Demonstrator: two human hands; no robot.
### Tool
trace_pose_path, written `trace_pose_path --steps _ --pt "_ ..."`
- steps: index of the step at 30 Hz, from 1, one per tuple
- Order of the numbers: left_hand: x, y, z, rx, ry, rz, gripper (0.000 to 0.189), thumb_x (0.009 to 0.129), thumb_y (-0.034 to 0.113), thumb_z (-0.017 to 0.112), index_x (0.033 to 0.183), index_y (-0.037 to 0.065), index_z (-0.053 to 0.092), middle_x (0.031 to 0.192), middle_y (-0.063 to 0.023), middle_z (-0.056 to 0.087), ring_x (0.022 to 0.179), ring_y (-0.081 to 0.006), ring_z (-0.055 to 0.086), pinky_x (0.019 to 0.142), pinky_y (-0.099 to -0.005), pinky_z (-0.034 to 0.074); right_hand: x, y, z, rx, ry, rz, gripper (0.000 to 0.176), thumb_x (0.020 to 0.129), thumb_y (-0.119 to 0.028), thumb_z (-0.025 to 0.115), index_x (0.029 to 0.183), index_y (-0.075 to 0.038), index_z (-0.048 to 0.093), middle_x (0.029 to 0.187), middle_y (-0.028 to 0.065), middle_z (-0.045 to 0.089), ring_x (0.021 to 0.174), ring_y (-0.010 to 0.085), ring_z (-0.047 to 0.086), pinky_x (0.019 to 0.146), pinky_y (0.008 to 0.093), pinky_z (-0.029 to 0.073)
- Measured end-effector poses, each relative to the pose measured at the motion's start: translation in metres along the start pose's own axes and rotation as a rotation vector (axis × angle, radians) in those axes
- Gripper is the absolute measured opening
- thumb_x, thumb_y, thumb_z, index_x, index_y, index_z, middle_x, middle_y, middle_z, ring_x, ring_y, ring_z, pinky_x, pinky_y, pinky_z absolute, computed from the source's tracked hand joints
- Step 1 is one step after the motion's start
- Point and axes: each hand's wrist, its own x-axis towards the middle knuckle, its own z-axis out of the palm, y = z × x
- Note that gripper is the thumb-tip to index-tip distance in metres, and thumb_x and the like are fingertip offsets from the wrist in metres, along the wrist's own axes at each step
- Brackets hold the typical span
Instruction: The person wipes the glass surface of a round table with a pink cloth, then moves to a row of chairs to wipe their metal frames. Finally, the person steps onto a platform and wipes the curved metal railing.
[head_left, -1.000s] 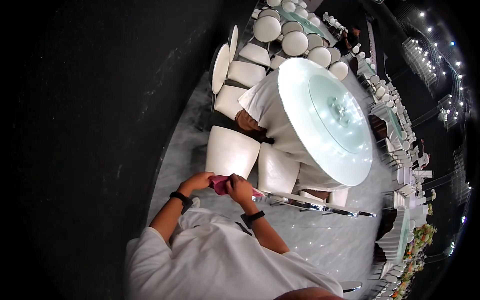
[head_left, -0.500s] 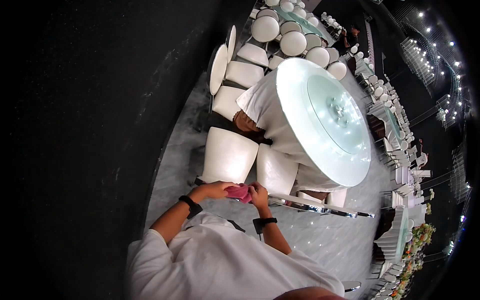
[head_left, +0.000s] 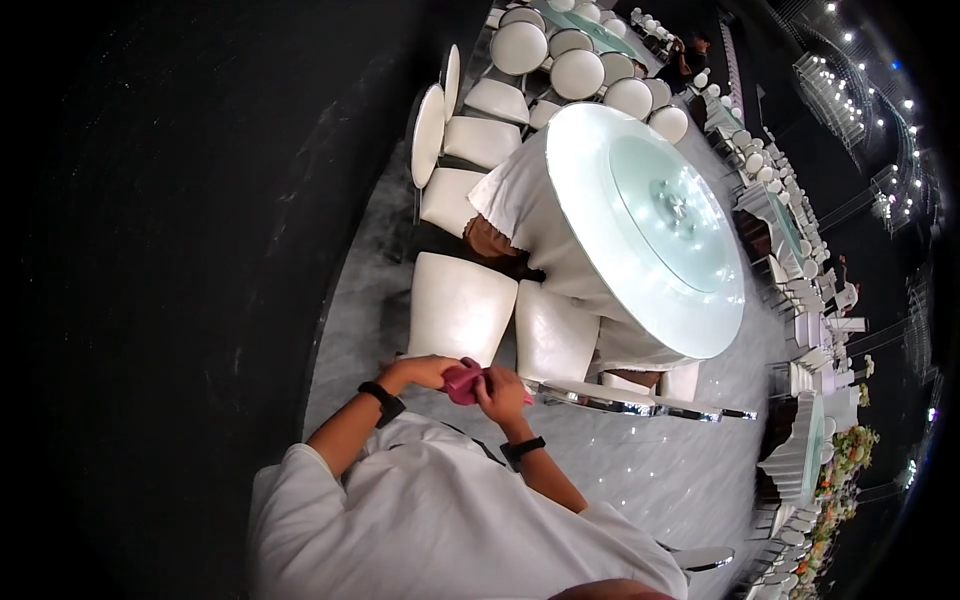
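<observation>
Left hand [head_left: 420,372] and right hand [head_left: 500,393] both pinch a bunched pink cloth [head_left: 462,383], held between them just in front of a white chair back [head_left: 460,305]. A loosely held fold could slip out and drop to the glossy floor [head_left: 640,470]. Chairs crowd the round table [head_left: 640,220] ahead, so open room is only on the floor to the right.
</observation>
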Motion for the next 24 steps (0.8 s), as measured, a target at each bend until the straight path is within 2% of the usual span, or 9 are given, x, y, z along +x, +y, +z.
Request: trace_pose_path --steps 2,6,8,12,14,16,18,21,24 --pt "0.024 0.008 0.014 0.178 -0.083 0.129 0.037 0.081 0.003 0.061 0.118 0.002 0.058 0.11 -0.0181 0.069 0.102 -0.0282 0.066 0.088 -0.0372 0.049 -0.014 0.029 0.007 0.035 0.033 0.076 0.019 0.085 -0.023 0.063 0.088 -0.004 0.064 0.08 0.0156 0.063 0.075 0.037 0.06 0.068 0.0457 0.047" --pt "0.074 0.016 0.046 0.204 -0.235 0.102 0.026 0.082 0.008 0.058 0.105 -0.003 0.06 0.109 -0.0248 0.068 0.103 -0.0349 0.067 0.083 -0.0415 0.051 -0.047 0.081 0.015 0.13 0.108 0.329 0.023 0.087 -0.026 0.059 0.089 -0.003 0.063 0.08 0.0175 0.064 0.076 0.0386 0.061 0.069 0.0452 0.048" --pt "0.076 0.051 0.052 0.372 -0.207 0.001 0.025 0.082 0.009 0.056 0.103 -0.005 0.058 0.104 -0.0265 0.067 0.099 -0.0376 0.066 0.078 -0.0439 0.05 -0.052 0.091 0.017 0.177 0.135 0.43 0.024 0.087 -0.025 0.057 0.091 -0.003 0.063 0.082 0.018 0.065 0.076 0.039 0.062 0.069 0.045 0.048" --pt "0.077 0.048 0.061 0.389 -0.163 0.015 0.027 0.081 0.009 0.057 0.104 -0.005 0.057 0.102 -0.0261 0.066 0.096 -0.0384 0.066 0.077 -0.0442 0.05 -0.05 0.071 0.013 0.302 0.247 0.501 0.024 0.086 -0.021 0.053 0.093 -0.002 0.066 0.085 0.0207 0.068 0.08 0.0403 0.065 0.072 0.0446 0.05" --pt "0.074 0.026 0.059 0.176 -0.1 0.187 0.027 0.08 0.007 0.059 0.104 -0.005 0.056 0.106 -0.0272 0.066 0.1 -0.0384 0.065 0.08 -0.0444 0.05 -0.051 0.059 0.013 0.237 0.268 0.486 0.024 0.087 -0.022 0.052 0.091 -0.002 0.066 0.083 0.0198 0.067 0.079 0.0407 0.064 0.07 0.0454 0.049" --pt "0.054 0.028 0.037 0.099 -0.145 0.196 0.034 0.079 0.006 0.061 0.111 -0.004 0.057 0.116 -0.0266 0.065 0.107 -0.0373 0.064 0.085 -0.0428 0.049 -0.047 0.052 0.014 0.155 0.221 0.464 0.023 0.086 -0.021 0.052 0.089 -0.004 0.066 0.082 0.0186 0.067 0.077 0.0406 0.063 0.069 0.0474 0.048" --pt "0.029 0.016 0.015 0.064 -0.171 0.138 0.052 0.083 0.005 0.066 0.133 0.004 0.053 0.12 -0.0205 0.065 0.11 -0.0313 0.064 0.094 -0.0379 0.048 -0.031 0.03 0.011 -0.096 0.086 0.436 0.025 0.088 -0.024 0.051 0.087 -0.003 0.064 0.079 0.0193 0.066 0.075 0.04 0.064 0.071 0.048 0.048" --pt "0.001 -0.043 -0.008 0.066 -0.096 0.121 0.06 0.086 0.006 0.066 0.143 0.009 0.048 0.128 -0.0183 0.063 0.116 -0.029 0.061 0.098 -0.0363 0.046 -0.004 -0.012 0.011 -0.206 -0.027 0.382 0.024 0.089 -0.027 0.054 0.086 -0.005 0.063 0.08 0.0167 0.067 0.076 0.0379 0.065 0.072 0.0496 0.049" --pt "-0.018 -0.059 -0.021 0.126 -0.114 0.097 0.062 0.088 0.007 0.066 0.146 0.011 0.045 0.131 -0.0183 0.061 0.118 -0.0294 0.06 0.099 -0.0369 0.046 0.011 -0.043 0.026 -0.24 -0.139 0.271 0.023 0.088 -0.028 0.055 0.09 -0.006 0.063 0.083 0.0145 0.067 0.077 0.0359 0.066 0.073 0.0478 0.049"
